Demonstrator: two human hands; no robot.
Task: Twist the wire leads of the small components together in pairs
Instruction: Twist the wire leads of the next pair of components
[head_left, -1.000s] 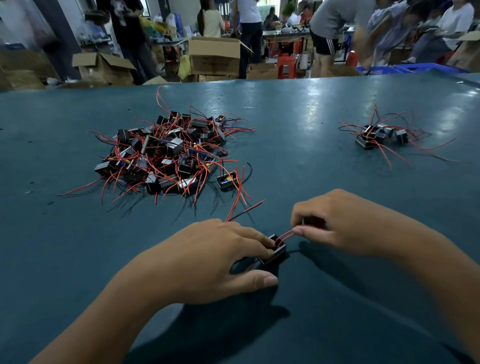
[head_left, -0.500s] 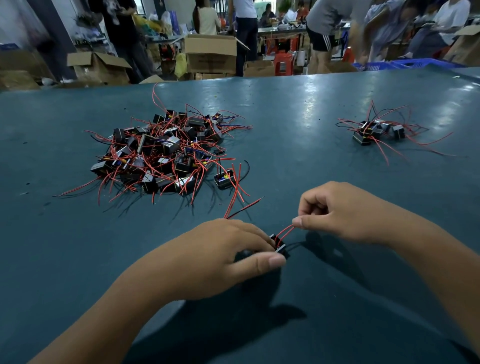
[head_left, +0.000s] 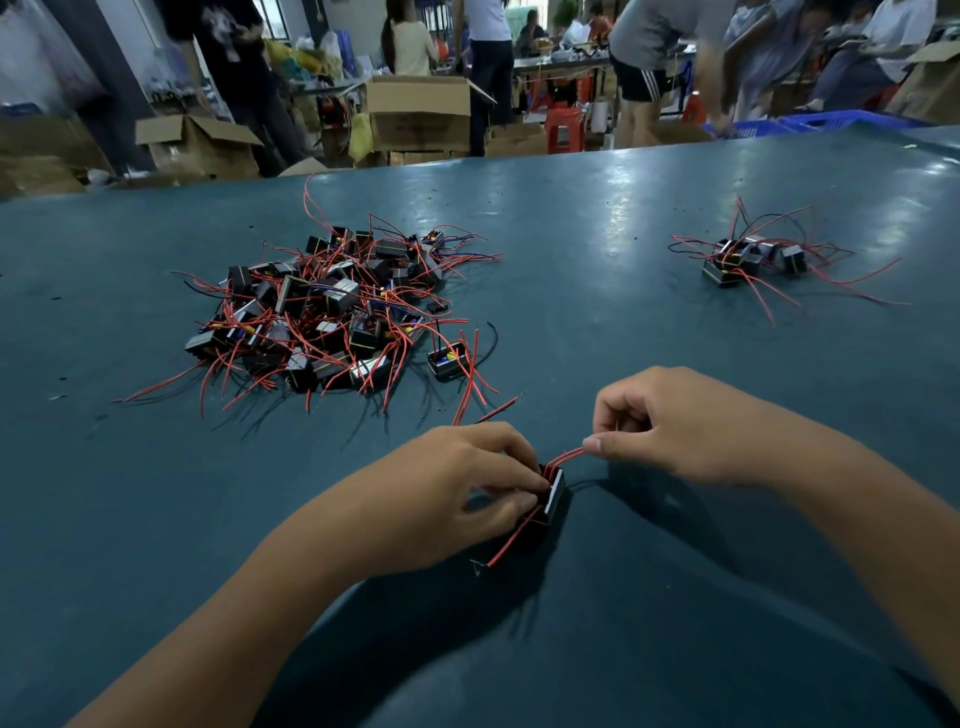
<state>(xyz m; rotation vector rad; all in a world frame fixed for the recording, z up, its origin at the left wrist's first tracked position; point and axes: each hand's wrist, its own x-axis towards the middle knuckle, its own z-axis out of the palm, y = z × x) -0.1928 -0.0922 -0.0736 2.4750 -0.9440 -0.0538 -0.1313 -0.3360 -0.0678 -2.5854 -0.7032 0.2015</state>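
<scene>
Small black component (head_left: 551, 498) tilted on green table, red leads (head_left: 565, 457) arching up-right, another lead (head_left: 511, 540) trailing down-left

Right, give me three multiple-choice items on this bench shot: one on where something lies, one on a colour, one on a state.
1. Where does the smaller group of components lie?
A. Far right of the table
B. Beside the left elbow
C. On top of the big pile

2. What colour are most of the wire leads in the big pile?
A. Green
B. Red
C. White

3. What is the right hand doing?
A. Lying flat on the table
B. Pinching red leads of the held component
C. Lifting a cardboard box

Answers:
1 A: the smaller group sits across the table, apart from the pile.
2 B: red strands stick out all round the pile, with only a few dark ones.
3 B: its fingers close on the red leads that rise from the component, which the left hand grips.
</scene>
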